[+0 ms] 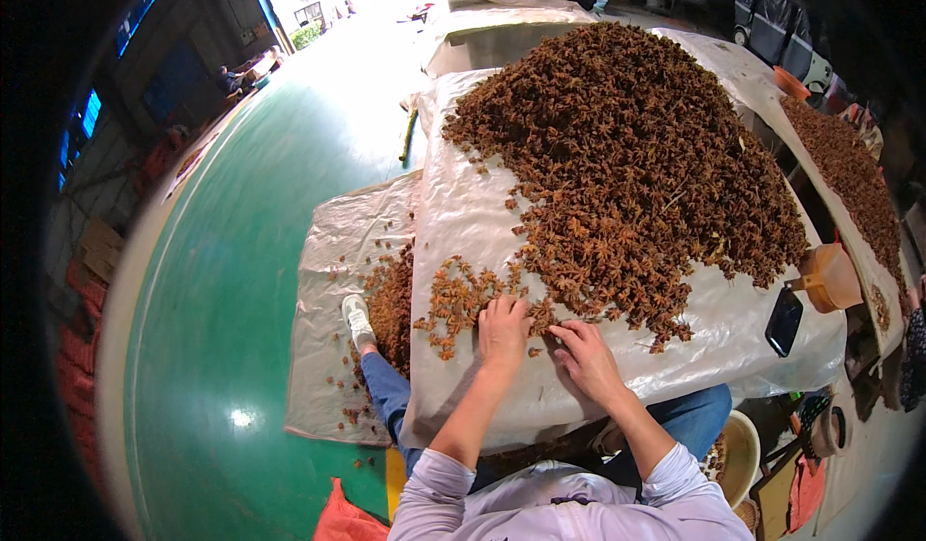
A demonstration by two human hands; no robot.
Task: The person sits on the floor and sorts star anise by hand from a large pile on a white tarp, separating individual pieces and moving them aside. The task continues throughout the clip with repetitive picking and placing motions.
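Note:
A large heap of dried star anise (629, 158) covers much of a table spread with whitish plastic sheeting (463, 215). Near the table's front left lies a small, thin spread of star anise (452, 299). My left hand (504, 327) rests at the right side of that spread, fingers bent over some pieces. Just to its right, my right hand (586, 353) touches the lower edge of a few star anise between the two hands. Whether either hand grips a piece cannot be told, since the fingertips are partly hidden among the pods.
A smartphone (784, 322) and an orange plastic scoop (832, 278) lie at the table's right edge. More star anise (394, 302) is on a floor sheet at the left. A pale bucket (741, 458) stands below right. Another heap (846, 172) lies farther right.

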